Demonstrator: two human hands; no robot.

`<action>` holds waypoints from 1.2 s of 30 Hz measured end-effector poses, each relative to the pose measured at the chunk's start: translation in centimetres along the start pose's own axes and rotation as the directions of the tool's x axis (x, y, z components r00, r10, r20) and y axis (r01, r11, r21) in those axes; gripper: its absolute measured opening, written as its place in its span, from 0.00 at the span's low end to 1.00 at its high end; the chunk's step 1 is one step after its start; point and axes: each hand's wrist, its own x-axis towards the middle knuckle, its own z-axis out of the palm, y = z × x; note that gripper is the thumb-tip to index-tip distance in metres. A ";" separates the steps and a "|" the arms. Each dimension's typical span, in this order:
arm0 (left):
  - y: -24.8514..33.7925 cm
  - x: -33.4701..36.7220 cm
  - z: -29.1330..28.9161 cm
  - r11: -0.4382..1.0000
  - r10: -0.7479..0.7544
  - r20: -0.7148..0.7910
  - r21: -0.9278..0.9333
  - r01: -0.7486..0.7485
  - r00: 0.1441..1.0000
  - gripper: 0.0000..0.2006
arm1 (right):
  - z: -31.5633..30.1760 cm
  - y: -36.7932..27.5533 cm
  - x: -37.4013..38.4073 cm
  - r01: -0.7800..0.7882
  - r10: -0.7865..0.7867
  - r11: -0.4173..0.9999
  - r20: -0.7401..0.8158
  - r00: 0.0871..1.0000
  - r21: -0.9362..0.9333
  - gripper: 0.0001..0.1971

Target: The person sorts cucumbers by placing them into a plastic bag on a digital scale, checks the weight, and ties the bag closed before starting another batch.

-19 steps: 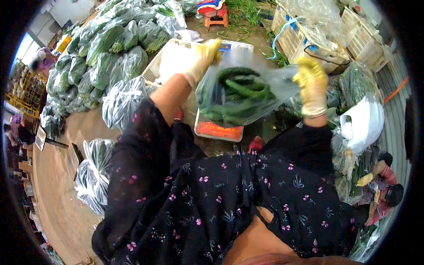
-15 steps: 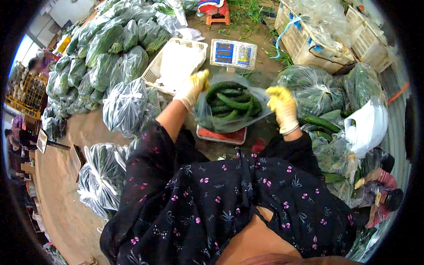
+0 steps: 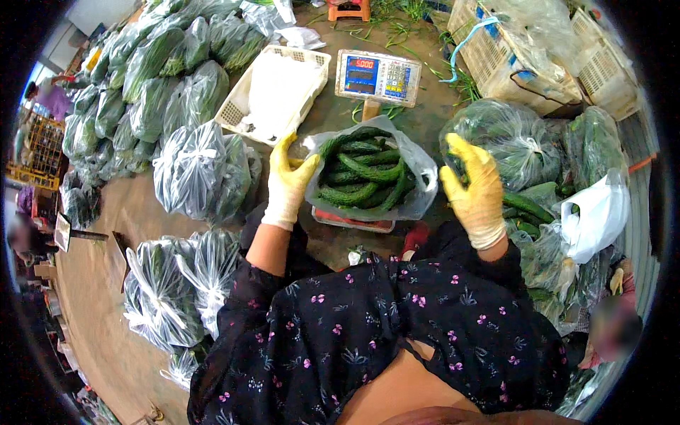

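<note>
A clear plastic bag (image 3: 423, 202) full of dark green cucumbers (image 3: 368, 172) sits on the red platform (image 3: 354, 220) of a scale, its mouth spread open. At the bag's left edge, my left hand (image 3: 287, 183) in a yellow-coated glove has its thumb and fingers apart, close to the plastic; whether it touches is unclear. My right hand (image 3: 474, 191), gloved the same way, is raised right of the bag and apart from it, fingers spread. Behind the bag stands the scale's display (image 3: 377, 78), lit with red digits.
A white crate (image 3: 316, 76) with a white liner lies behind left. Bagged greens (image 3: 149, 106) are heaped at the far left, with tied bags (image 3: 188, 170) nearer. Bagged cucumbers (image 3: 506, 142) and a white bag (image 3: 597, 216) lie right, below large crates (image 3: 510, 67).
Both hands have let go of the bag's rim and opened. My left hand has moved left and down, my right hand slightly right. The bag's mouth has settled wider, and the display shows lit digits.
</note>
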 end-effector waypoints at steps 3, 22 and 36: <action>1.8 -1.4 1.3 0.967 0.109 -0.151 0.243 -0.070 0.983 0.39 | 2.2 -3.7 1.7 0.082 -0.159 0.929 0.188 0.969 0.361 0.16; -1.1 1.9 -0.2 0.828 -0.280 0.184 -0.450 0.334 0.942 0.07 | 21.5 8.3 -0.6 -0.149 0.021 0.987 0.869 0.494 0.061 0.24; -0.1 1.1 0.8 0.982 -0.042 -0.145 0.176 0.067 0.989 0.21 | -1.3 1.0 4.1 -0.352 0.178 0.294 0.311 0.934 0.889 0.32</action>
